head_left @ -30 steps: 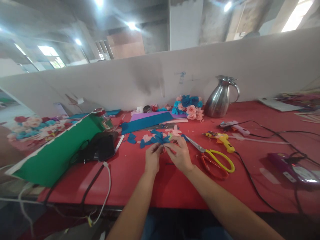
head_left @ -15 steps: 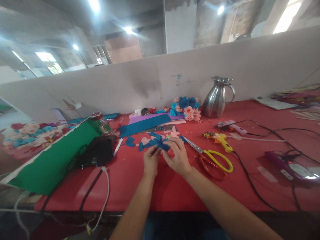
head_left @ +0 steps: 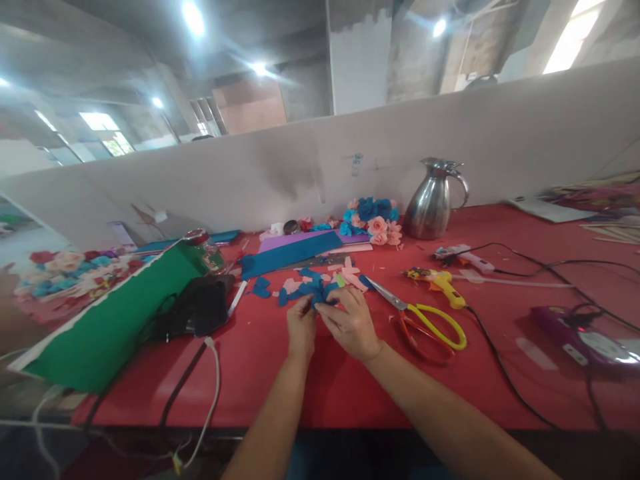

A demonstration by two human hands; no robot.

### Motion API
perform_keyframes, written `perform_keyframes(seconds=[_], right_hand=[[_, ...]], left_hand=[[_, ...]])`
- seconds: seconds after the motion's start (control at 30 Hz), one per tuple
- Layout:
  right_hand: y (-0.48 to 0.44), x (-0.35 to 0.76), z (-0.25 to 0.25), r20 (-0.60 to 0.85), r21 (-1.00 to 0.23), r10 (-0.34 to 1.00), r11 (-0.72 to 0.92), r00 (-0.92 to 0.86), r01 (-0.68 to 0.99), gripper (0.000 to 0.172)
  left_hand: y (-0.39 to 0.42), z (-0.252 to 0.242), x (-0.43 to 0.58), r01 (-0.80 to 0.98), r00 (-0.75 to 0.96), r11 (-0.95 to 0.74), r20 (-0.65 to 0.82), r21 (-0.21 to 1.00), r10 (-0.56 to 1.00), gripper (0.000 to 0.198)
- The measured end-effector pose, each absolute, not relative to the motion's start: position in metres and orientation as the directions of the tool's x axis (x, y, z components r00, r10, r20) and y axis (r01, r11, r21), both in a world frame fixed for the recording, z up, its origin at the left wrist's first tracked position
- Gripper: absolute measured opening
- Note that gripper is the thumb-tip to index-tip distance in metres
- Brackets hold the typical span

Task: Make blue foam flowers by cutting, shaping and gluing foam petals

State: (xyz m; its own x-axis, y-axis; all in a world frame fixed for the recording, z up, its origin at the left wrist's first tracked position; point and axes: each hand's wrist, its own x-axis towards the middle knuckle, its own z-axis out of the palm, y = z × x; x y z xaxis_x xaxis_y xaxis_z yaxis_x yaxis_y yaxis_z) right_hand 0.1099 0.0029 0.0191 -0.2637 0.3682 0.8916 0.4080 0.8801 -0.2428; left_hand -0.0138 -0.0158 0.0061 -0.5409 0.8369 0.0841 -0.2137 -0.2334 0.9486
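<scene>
A dark blue paper flower [head_left: 317,291] is held up between both hands, just above the red table. My left hand [head_left: 302,327] pinches it from the left and below, its fingertips partly hidden. My right hand [head_left: 353,323] has its fingers closed on the flower's right side. Behind the hands lie loose blue paper petals [head_left: 261,287] and pink paper pieces [head_left: 354,277]. Scissors [head_left: 425,320] with one yellow and one red handle rest to the right of my right hand, their blades slightly apart.
A yellow glue gun [head_left: 445,287] and its cord lie right of the scissors. A steel jug [head_left: 431,203] stands at the back beside paper flowers [head_left: 375,217]. Blue paper [head_left: 290,255] lies behind the petals. On the left are a green board [head_left: 110,333] and a black case [head_left: 200,307].
The fingers of my right hand have shifted slightly around the blue flower, which now shows more upright petals. The view has tilted up a little.
</scene>
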Motion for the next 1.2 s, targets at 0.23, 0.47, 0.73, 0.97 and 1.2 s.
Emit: perform_keyframes(seconds=[0.23, 0.47, 0.73, 0.97, 1.2], right_hand=[[-0.002, 0.106, 0.017, 0.906, -0.099, 0.274, 0.879, -0.324, 0.466, 0.015], [-0.005, 0.104, 0.013, 0.876, -0.130, 0.250, 0.946, -0.413, 0.297, 0.016], [0.013, 0.107, 0.015, 0.437, -0.896, 0.899, 0.436, 0.004, -0.088, 0.016], [0.031, 0.107, 0.012, -0.132, -0.840, 0.888, -0.336, -0.441, -0.425, 0.032], [0.029, 0.110, 0.018, 0.007, -0.854, 0.930, -0.186, -0.367, -0.486, 0.023]], left_hand=[[-0.015, 0.002, -0.017, -0.168, -0.495, -0.252, 0.139, 0.953, 0.858, 0.022], [-0.016, 0.008, -0.012, -0.366, -0.418, -0.277, 0.109, 0.888, 0.902, 0.013], [-0.007, 0.000, -0.016, -0.462, -0.400, -0.309, 0.115, 0.832, 0.909, 0.019], [-0.010, 0.003, -0.013, -0.454, -0.345, -0.280, 0.124, 0.846, 0.930, 0.021], [-0.009, -0.001, -0.017, -0.428, -0.357, -0.256, 0.099, 0.867, 0.929, 0.021]])
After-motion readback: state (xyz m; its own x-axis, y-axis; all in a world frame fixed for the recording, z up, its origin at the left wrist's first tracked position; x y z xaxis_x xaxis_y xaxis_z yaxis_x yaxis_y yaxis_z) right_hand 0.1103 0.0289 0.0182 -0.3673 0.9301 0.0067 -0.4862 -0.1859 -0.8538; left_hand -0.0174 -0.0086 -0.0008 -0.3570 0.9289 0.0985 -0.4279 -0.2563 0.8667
